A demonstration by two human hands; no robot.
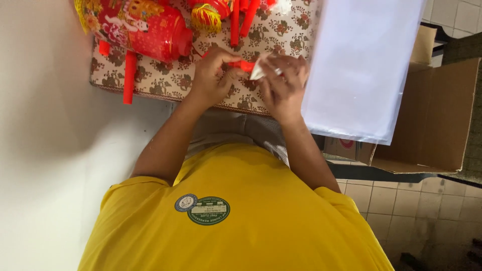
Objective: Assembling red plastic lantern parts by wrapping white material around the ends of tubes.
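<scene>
yellow shirt; floral tablecloth; tiled floor

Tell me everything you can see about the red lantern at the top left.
The red lantern is a rounded, barrel-like body, glossy like plastic or foil, printed with yellow, white and pink figures and flowers. One end narrows to a plain red cap pointing right. It lies on its side on the floral cloth, partly cut off by the top edge. Neither hand touches it; red sticks lie beside it.

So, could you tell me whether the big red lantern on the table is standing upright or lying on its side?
Lying on its side. The red lantern rests lengthwise on the floral tablecloth, its end cap facing sideways toward the red sticks.
</scene>
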